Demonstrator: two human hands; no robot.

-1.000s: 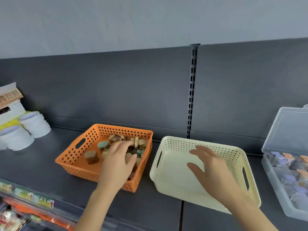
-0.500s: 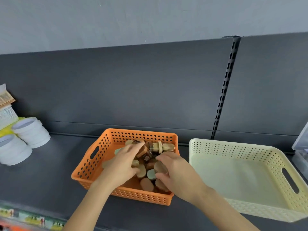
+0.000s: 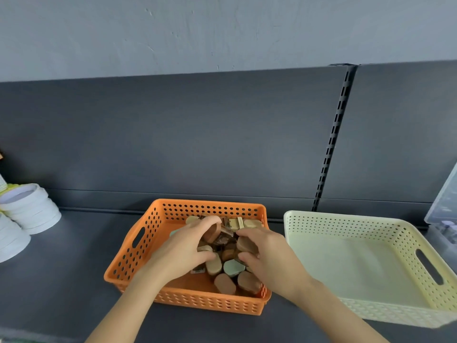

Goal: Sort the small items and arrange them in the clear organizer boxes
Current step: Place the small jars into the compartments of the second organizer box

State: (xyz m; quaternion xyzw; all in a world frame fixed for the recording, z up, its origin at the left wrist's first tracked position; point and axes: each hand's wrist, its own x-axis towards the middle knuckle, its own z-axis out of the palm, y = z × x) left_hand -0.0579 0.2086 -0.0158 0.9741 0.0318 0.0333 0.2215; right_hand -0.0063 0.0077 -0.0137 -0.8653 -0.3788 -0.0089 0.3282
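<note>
orange basket [image 3: 128, 258]: left hand [image 3: 180, 251] and right hand [image 3: 269, 256] apparently grip small jars [image 3: 224, 283].

Stacked white tubs [image 3: 29, 209], slotted upright [image 3: 332, 137], grey wall [image 3: 197, 33]

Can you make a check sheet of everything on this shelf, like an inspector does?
Surface: dark grey shelf, flat.
Job's things: small capped jars piled in the orange basket; cream basket to its right; clear organizer box at the right edge, mostly cut off.
Clutter: stacked white rolls at the left.
Hands: left hand and right hand are both in the orange basket, fingers curled round jars.
Cables: nothing seen.
Surroundings: dark back panel with a slotted upright; pale wall above.
</note>
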